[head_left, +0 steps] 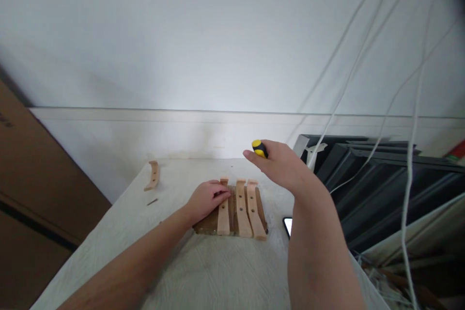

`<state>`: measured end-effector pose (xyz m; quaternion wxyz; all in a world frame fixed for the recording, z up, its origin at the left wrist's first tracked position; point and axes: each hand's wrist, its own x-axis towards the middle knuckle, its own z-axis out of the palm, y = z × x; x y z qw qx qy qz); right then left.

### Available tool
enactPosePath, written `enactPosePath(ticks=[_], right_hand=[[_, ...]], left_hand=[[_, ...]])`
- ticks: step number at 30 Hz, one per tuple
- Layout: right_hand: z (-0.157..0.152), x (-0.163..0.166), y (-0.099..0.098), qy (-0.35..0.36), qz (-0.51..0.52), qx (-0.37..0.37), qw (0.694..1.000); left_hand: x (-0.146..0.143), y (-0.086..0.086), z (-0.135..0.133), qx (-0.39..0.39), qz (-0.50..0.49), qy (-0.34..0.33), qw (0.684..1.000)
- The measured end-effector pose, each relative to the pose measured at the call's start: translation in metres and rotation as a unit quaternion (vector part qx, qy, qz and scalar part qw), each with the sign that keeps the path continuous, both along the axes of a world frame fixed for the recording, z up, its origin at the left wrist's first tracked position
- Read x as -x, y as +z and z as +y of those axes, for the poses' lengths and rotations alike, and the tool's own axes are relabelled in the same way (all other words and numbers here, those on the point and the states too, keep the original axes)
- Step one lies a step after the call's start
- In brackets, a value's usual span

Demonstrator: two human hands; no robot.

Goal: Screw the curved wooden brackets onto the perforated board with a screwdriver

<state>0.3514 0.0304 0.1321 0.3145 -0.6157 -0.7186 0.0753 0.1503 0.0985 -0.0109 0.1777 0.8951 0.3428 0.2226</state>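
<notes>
My left hand rests at the left part of a brown wooden board, its fingers closed about the upper part of a pale wooden hook. Two more such hooks, a middle one and a right one, lie side by side on the board, each with two dark holes. Raised above the board's right side, my right hand is closed round a screwdriver with a yellow and black handle; its shaft is hidden. Fingertips of the left hand cover part of the left hook.
Another curved wooden hook and a screw lie on the cloth-covered table at left. A phone is partly behind my right forearm. Dark panels and white cables are at right, cardboard at left, a wall behind.
</notes>
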Motion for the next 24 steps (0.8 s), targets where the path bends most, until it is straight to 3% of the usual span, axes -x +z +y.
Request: enactPosePath(ticks=[12,24], right_hand=[[0.004,0.001,-0.001,-0.022,-0.012,0.036,0.999],[0.006,0.005,-0.005,0.018,-0.017,0.035,0.999]], left_hand=[[0.018,-0.010,0.009,0.012,-0.058,-0.002,0.998],[0.007,-0.016,0.002,-0.027,-0.038,0.020,0.999]])
